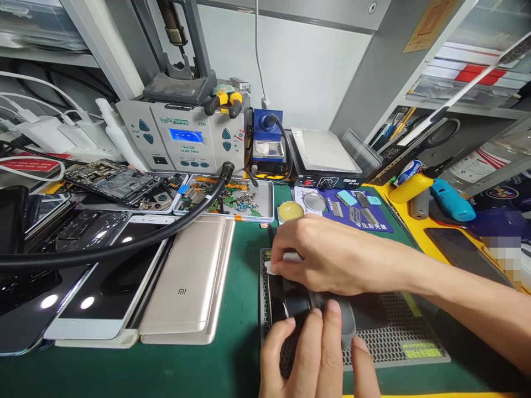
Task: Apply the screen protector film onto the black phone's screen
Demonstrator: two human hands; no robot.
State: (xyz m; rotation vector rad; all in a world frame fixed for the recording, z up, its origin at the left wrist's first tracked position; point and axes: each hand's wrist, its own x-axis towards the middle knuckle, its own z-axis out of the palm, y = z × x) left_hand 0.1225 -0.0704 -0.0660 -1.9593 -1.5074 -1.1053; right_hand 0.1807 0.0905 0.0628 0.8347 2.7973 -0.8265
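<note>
My left hand (319, 354) is nearest, coming up from the bottom edge with its fingers spread, the tips on or right over a dark flat device (296, 298). It isn't closed around anything that I can see. The device lies on a grey perforated mat (398, 349), and my hands cover so much of it that I can't make out its full shape. My right hand (332, 254) reaches in from the right, across the top of the device, thumb and forefinger pinched on a small white scrap (269, 267) at its upper left corner

Under all this is the green work mat (186, 370). To my left lie a gold phone (186, 271), back up with an MI logo, and a white-framed phone (112, 282) beside it. A thick black hose (83, 256) passes over them to the grey control box (182, 146) with a lit blue display. In front of that box sits a tray (264, 194) of small parts. Just beyond my right hand are a round tin of yellow paste (291, 210) and a purple sheet (384, 225) with little metal pieces on it
</note>
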